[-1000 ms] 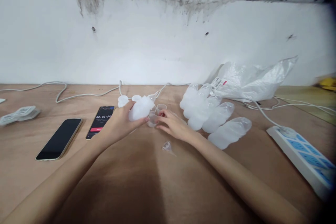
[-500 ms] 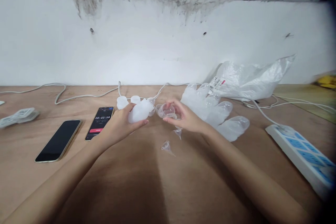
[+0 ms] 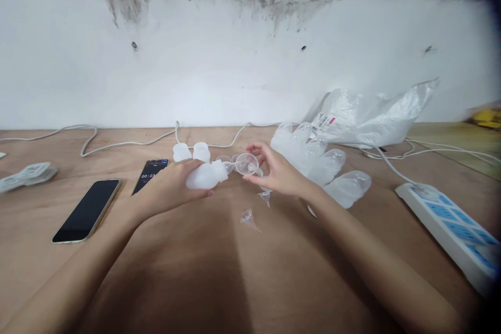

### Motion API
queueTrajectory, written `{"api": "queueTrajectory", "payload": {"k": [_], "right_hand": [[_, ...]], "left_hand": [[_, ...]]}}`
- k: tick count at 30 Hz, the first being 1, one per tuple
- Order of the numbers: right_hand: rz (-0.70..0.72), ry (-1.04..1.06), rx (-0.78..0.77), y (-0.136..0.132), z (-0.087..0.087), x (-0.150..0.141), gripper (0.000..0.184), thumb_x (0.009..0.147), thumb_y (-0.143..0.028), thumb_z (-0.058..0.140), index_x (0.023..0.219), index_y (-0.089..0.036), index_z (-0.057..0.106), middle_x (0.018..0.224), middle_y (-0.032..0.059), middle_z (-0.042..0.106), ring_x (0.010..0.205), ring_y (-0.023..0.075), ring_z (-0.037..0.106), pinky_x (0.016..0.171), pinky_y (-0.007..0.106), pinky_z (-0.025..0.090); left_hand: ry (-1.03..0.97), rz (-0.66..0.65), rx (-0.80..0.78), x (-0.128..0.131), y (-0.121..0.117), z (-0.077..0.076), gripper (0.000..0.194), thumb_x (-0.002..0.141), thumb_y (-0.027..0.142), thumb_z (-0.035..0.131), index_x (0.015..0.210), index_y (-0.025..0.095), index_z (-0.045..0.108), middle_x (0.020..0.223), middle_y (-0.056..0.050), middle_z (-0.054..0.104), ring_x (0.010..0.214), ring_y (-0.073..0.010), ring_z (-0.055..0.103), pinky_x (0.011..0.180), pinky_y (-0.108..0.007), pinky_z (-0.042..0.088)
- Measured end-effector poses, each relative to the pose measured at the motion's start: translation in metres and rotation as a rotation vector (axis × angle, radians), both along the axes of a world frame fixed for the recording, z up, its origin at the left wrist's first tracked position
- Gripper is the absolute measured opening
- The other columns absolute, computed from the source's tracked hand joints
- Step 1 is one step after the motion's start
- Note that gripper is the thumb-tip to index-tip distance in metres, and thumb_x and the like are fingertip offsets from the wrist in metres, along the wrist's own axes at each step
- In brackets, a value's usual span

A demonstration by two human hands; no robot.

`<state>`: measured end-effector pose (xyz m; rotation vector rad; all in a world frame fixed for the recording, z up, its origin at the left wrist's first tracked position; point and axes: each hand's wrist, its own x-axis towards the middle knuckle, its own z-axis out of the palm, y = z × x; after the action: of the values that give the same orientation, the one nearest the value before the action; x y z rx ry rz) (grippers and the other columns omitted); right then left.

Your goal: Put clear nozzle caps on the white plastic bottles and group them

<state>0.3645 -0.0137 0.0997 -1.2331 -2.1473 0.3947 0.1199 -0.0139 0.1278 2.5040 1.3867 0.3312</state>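
My left hand (image 3: 178, 182) is wrapped round a milky white plastic bottle (image 3: 205, 175), which lies tilted on its side with its neck toward the right. Between the thumb and fingers of my right hand (image 3: 272, 169) is a small clear funnel (image 3: 247, 164). Its wide mouth faces me and its spout points at the bottle's neck; I cannot tell whether the tip is inside. Two white bottles (image 3: 201, 152) stand behind my left hand. Below my right hand, two more clear funnels (image 3: 247, 217) lie on the table.
Several translucent bottles (image 3: 324, 164) lie in a cluster right of my right hand, before a crumpled clear bag (image 3: 364, 120). A power strip (image 3: 450, 224) is at the right. Two phones, one dark (image 3: 86, 211) and one with a timer (image 3: 151, 172), lie left. A white cable (image 3: 117, 143) runs along the wall.
The bottle in my left hand has turned so its neck points right. The funnel in my right hand has turned, and its spout now meets or nearly meets the neck.
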Motion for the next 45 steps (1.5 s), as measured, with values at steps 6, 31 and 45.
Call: {"api": "queueTrajectory", "payload": {"k": [6,31,45], "right_hand": [[-0.007,-0.034,0.025,0.000,-0.001,-0.001,0.047,0.069,-0.031,0.063,0.109,-0.024,0.038,0.108,0.0071,0.051,0.085,0.0203,0.054,0.070,0.036,0.048],[0.204,0.110,0.026,-0.002,-0.006,-0.011,0.036,0.069,-0.032,0.067,0.098,-0.023,0.047,0.103,0.0040,0.056,0.090,0.0181,0.054,0.076,0.033,0.045],[0.216,0.103,0.001,-0.006,-0.004,-0.012,0.041,0.076,-0.036,0.059,0.110,-0.023,0.041,0.109,0.0063,0.053,0.095,0.0197,0.054,0.077,0.035,0.047]], "left_hand": [[0.085,0.009,0.012,0.001,-0.002,-0.001,0.044,0.072,0.050,0.052,0.105,0.021,0.056,0.096,-0.009,0.064,0.082,-0.0286,0.059,0.061,-0.032,0.041],[-0.135,-0.207,-0.141,0.000,0.011,-0.013,0.042,0.071,0.045,0.057,0.104,0.021,0.047,0.089,-0.003,0.060,0.078,-0.0208,0.057,0.066,-0.028,0.039],[-0.160,-0.264,-0.111,0.001,0.009,-0.016,0.045,0.075,0.047,0.053,0.108,0.018,0.043,0.086,-0.005,0.059,0.069,-0.0182,0.055,0.059,-0.026,0.039]]}}
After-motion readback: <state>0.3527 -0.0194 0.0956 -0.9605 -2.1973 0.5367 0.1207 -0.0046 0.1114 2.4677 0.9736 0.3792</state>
